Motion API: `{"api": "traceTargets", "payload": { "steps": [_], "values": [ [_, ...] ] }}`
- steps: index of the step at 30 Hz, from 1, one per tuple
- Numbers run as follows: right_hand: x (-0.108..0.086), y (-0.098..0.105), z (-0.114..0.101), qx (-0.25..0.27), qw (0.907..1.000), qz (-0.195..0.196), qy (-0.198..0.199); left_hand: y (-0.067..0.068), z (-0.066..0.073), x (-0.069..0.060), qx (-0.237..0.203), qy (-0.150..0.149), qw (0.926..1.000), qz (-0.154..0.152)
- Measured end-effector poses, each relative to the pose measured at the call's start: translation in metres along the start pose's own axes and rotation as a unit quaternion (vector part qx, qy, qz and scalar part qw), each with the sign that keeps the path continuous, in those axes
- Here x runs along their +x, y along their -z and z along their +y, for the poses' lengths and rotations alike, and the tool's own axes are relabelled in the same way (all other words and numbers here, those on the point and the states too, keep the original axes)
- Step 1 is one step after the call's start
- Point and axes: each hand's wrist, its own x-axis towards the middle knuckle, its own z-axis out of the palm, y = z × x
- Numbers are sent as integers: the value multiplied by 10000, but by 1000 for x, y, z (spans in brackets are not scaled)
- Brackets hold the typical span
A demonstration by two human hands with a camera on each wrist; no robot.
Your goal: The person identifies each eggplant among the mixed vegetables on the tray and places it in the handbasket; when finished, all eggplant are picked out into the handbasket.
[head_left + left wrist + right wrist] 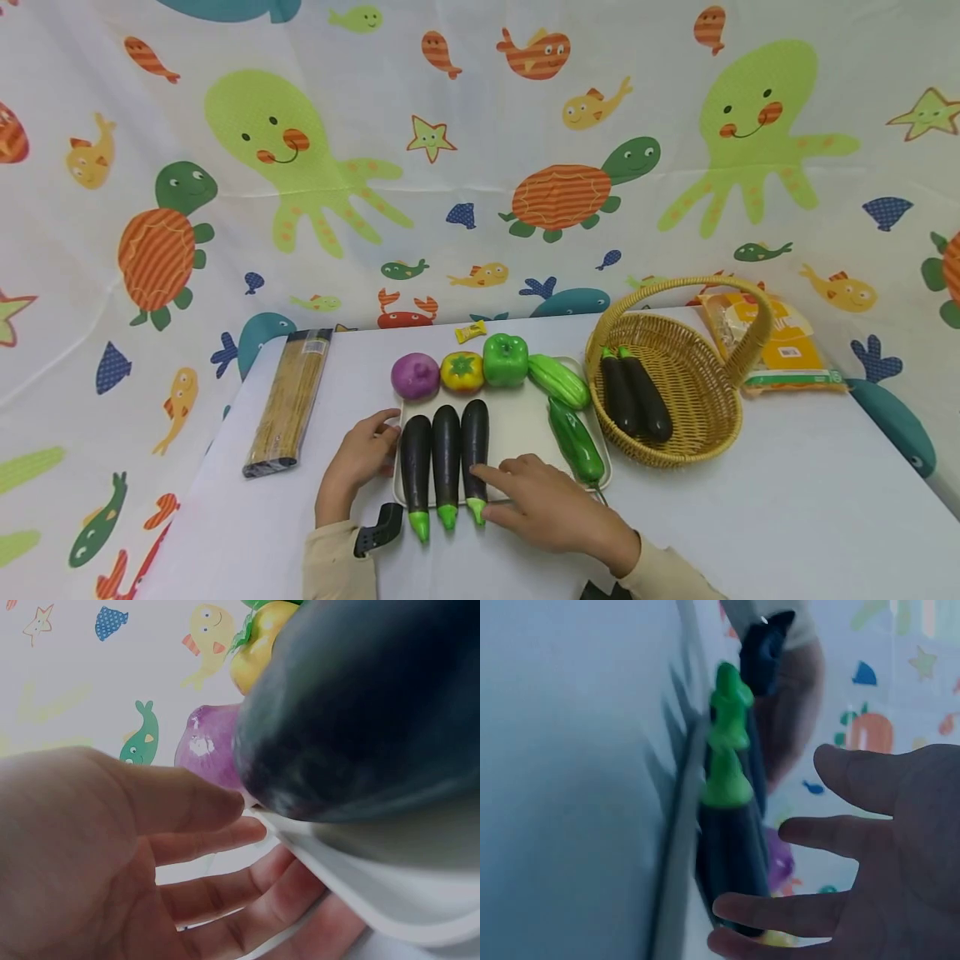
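Green eggplant stems (727, 786) in right wrist view, blunt dark end (300, 757) in left; both hands (362, 454) (551, 505) wide

On the white table (240, 533) we note: tray (517, 429), wicker basket (675, 457), tan-strand pack (288, 404), orange-and-clear bag (789, 343), yellow wrapper (471, 332).

It's a tabletop set-up here, home or studio, can't tell which! A cartoon sea-creature curtain (465, 125) hangs right behind the white table (795, 492), and on that table sit a tray (520, 425) and a wicker basket (678, 455), both holding vegetables (446, 454).
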Motion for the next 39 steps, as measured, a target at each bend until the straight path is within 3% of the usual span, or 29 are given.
{"api": "traceTargets", "payload": {
  "steps": [8,19,23,27,30,33,37,39],
  "values": [
    [6,-19,-10,-203,9998,12,-76,0,0,1,26,1,10000,-5],
    [-3,-9,3,-223,9916,1271,-4,0,1,2,106,-61,9999,-14],
    [-5,-2,9,-105,9896,1430,-84,0,1,2,130,-48,9999,-33],
    [-7,5,13,47,9874,1527,-405,0,-1,1,152,-58,9999,-22],
    [-7,11,17,381,9792,1854,-732,-1,-2,0,155,-87,9998,-17],
    [-6,16,23,911,9634,2324,-980,0,-1,0,172,-104,9998,-18],
    [-3,18,32,1346,9428,2859,-1063,0,0,0,209,-122,9997,-21],
    [-1,18,35,1347,9371,3062,-998,0,0,1,240,-124,9996,-11]
  ]
}}
